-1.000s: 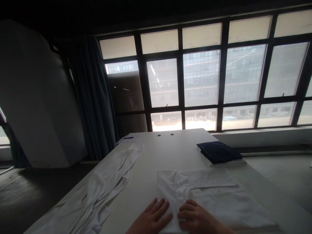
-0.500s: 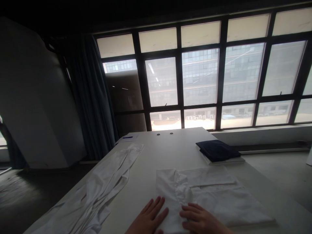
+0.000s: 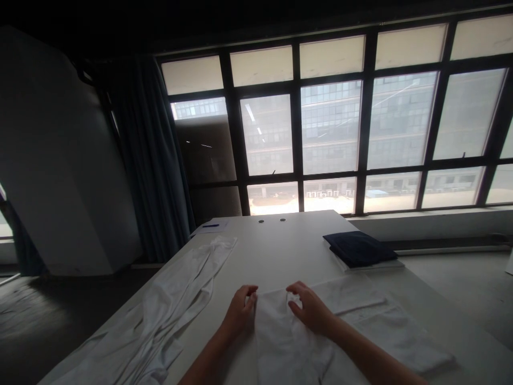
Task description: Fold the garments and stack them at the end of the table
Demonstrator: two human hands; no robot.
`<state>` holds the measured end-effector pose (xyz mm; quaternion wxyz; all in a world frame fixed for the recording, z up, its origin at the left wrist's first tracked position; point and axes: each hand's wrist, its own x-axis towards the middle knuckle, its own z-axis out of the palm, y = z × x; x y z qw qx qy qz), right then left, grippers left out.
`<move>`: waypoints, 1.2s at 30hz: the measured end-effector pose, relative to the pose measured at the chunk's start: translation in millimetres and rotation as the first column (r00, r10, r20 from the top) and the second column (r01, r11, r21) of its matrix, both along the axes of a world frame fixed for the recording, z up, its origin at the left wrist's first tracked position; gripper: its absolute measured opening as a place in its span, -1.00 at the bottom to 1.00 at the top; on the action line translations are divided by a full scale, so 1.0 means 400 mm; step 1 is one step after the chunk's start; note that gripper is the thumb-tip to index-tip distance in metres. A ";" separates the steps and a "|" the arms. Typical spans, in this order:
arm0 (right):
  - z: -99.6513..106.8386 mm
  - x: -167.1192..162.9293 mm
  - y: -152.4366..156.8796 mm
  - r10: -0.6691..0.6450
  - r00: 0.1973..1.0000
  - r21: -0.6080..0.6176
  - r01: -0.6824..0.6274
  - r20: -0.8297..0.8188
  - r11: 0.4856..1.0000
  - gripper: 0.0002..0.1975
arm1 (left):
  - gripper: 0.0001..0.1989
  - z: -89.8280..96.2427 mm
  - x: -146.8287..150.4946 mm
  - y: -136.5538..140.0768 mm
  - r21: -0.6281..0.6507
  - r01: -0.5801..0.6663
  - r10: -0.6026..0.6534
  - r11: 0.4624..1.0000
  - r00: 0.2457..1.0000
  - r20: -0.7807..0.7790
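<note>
A folded white garment (image 3: 276, 342) lies on the white table in front of me. At its far left corner, my left hand (image 3: 240, 306) pinches the cloth between thumb and fingertips. My right hand (image 3: 309, 309) is at the far edge of the same fold, fingers curled round the cloth near a bunched part, thumb a little apart from the index finger. Flat layers of the garment spread out to the right beneath my right forearm. How much cloth is between the right fingers is partly hidden.
Along the table's left side lies a long rumpled white cloth (image 3: 176, 291). Folded dark navy cloth (image 3: 358, 247) rests on a white one at the right edge. A pen (image 3: 210, 225) and paper are at the far left corner of the table (image 3: 276, 251). Windows stand beyond.
Both hands have moved forward from lying flat on the near part of the garment to its far edge, where their fingers are now curled on the cloth. The far edge looks shifted slightly nearer.
</note>
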<state>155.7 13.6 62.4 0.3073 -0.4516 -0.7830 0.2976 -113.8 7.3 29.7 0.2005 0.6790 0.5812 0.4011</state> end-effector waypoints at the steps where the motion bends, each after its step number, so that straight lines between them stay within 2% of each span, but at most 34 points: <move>1: -0.009 -0.018 0.038 -0.045 0.999 -0.063 0.046 0.014 0.997 -0.59 | -0.62 -0.015 -0.002 0.025 -0.026 -0.006 0.007 1.000 1.000 0.020; 3: -0.036 -0.049 0.104 -0.108 0.993 -0.162 0.115 0.054 0.980 -0.58 | -0.60 -0.037 -0.003 0.055 -0.056 0.004 -0.003 0.998 1.000 0.029; 5: -0.061 -0.071 0.148 -0.132 0.987 -0.219 0.149 0.090 0.964 -0.65 | -0.59 -0.050 -0.002 0.062 -0.066 0.016 -0.014 0.998 0.999 0.029; 9: -0.074 -0.091 0.177 -0.091 0.988 -0.277 0.123 0.125 0.953 -0.81 | -0.57 -0.053 -0.007 0.048 -0.061 0.019 -0.019 0.998 1.000 -0.003; 15: -0.069 -0.096 0.169 -0.130 0.983 -0.138 0.148 0.134 0.979 -0.81 | -0.56 -0.052 -0.002 0.047 -0.041 -0.007 0.001 0.999 0.991 -0.136; 21: -0.086 -0.097 0.126 -0.217 0.940 -0.028 0.233 0.262 0.972 -0.75 | -0.65 -0.056 0.016 0.046 -0.015 -0.048 0.042 0.999 0.959 -0.280; 28: -0.092 -0.107 0.120 -0.196 0.864 0.036 0.203 0.464 0.979 -0.75 | -0.79 -0.052 0.027 0.044 -0.009 -0.100 0.089 0.995 0.919 -0.383; 36: -0.098 -0.108 0.118 -0.220 0.839 0.097 0.199 0.498 0.975 -0.76 | -0.84 -0.058 0.039 0.046 -0.009 -0.201 0.176 0.980 0.881 -0.439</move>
